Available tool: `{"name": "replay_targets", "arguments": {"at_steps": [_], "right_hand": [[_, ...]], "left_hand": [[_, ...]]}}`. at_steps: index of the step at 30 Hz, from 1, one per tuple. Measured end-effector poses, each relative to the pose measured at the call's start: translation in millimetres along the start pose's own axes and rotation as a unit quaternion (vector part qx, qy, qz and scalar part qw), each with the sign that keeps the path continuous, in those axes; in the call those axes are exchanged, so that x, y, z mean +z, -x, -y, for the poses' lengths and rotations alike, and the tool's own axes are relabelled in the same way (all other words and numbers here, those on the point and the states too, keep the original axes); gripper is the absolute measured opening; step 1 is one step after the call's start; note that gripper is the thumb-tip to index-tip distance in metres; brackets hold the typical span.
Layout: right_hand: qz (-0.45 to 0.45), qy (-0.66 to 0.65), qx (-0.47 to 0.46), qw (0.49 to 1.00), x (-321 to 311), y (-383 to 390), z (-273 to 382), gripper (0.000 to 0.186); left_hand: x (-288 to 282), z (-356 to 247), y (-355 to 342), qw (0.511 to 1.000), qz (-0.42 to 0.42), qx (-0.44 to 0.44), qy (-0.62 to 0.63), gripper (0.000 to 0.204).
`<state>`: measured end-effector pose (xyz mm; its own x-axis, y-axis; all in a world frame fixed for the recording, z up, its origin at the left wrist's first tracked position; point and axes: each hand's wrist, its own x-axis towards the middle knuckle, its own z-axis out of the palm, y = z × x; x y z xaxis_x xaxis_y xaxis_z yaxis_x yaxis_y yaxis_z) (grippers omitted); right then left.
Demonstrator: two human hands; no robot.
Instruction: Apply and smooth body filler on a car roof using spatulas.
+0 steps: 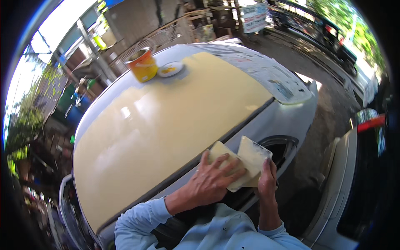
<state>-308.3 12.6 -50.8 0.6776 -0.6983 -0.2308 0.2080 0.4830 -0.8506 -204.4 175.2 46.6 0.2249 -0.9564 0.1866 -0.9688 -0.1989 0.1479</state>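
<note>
In front of my body, over the near edge of a car roof [137, 137] coated in pale yellow filler, I hold two flat putty spreaders. My left hand [210, 179] has its fingers laid across a cream spreader [221, 152], gripping it. A second, whiter square spreader [251, 153] is pinched in my right hand [268, 179], thumb on its face. The two plates overlap, and a little of a further pale surface shows beneath them. Far off on the roof stands an orange and yellow can [143, 66]. Beside it lies a white lid [170, 69] with yellow filler on it.
The windshield [283, 89] to the right is covered with patchy sheets. A dark trim strip [187, 166] runs along the roof's near side, above an open side window [281, 146]. Another vehicle [341, 187] stands close on the right. Clutter and a wall lie beyond the car.
</note>
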Motion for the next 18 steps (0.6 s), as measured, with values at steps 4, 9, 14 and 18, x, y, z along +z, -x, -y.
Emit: {"name": "replay_targets", "arguments": {"at_steps": [4,9,14,18], "right_hand": [[0.043,0.06,-0.024,0.997,-16.2,12.3,3.9,0.056],[0.16,0.404,-0.427,0.793,-17.4,9.8,-1.6,0.072],[0.194,0.42,-0.528,0.712,1.8,20.0,2.8,0.075],[0.447,0.122,-0.13,0.877,32.1,79.3,-33.6,0.061]], "left_hand": [[9.7,-26.0,34.7,0.999,-0.022,-0.003,0.027,0.056],[2.8,-53.3,95.3,0.995,-0.047,-0.08,0.022,0.055],[-5.9,-71.0,157.1,0.925,-0.284,-0.13,0.217,0.053],[-0.3,-98.3,180.3,0.88,-0.416,-0.118,0.195,0.059]]}}
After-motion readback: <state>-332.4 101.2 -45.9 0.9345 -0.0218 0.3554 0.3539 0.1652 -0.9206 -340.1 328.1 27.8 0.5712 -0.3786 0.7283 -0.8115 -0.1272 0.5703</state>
